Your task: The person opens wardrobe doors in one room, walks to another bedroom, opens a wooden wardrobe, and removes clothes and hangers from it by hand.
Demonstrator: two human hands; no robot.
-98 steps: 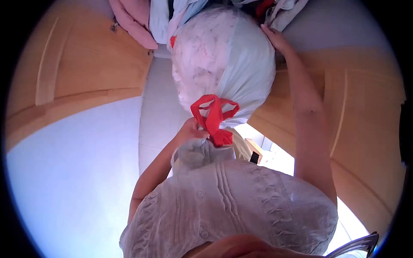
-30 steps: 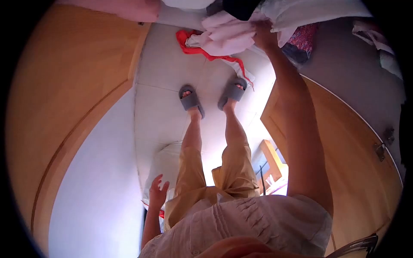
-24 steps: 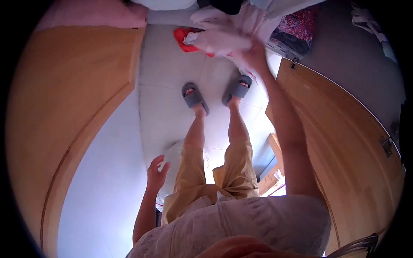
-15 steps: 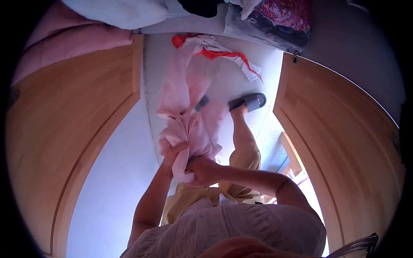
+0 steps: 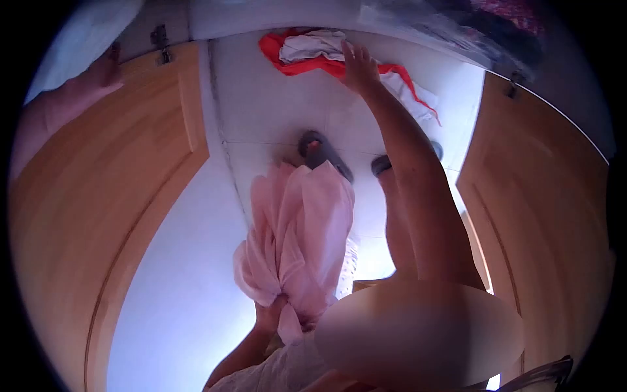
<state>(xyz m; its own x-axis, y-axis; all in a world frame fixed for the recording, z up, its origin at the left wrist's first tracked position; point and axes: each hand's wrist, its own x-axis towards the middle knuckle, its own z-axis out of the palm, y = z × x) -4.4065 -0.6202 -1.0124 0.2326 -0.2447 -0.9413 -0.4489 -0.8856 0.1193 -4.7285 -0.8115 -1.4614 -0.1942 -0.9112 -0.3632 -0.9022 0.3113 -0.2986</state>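
Observation:
My left hand (image 5: pixel 270 311) is closed around a bunched-up pink cloth (image 5: pixel 294 228), which hangs in loose folds in front of my body. A short gathered end of it pokes out past my fist. My right arm is stretched far forward. At its end, my right hand (image 5: pixel 360 68), fingers apart, is over a white cloth with a red edge (image 5: pixel 307 49) lying crumpled on the floor. Whether the fingertips touch that cloth I cannot tell.
Wooden cabinet doors stand open at my left (image 5: pixel 130 170) and right (image 5: pixel 535 196). Grey slippers (image 5: pixel 323 157) are on my feet on the pale tiled floor (image 5: pixel 261 117). A pink padded bundle (image 5: pixel 65 117) lies at upper left, and a clear plastic bag (image 5: pixel 450 32) at upper right.
My right hand has let go of the pink cloth and reached forward to the white and red cloth. The pink cloth is gathered closer to me, held by my left hand alone.

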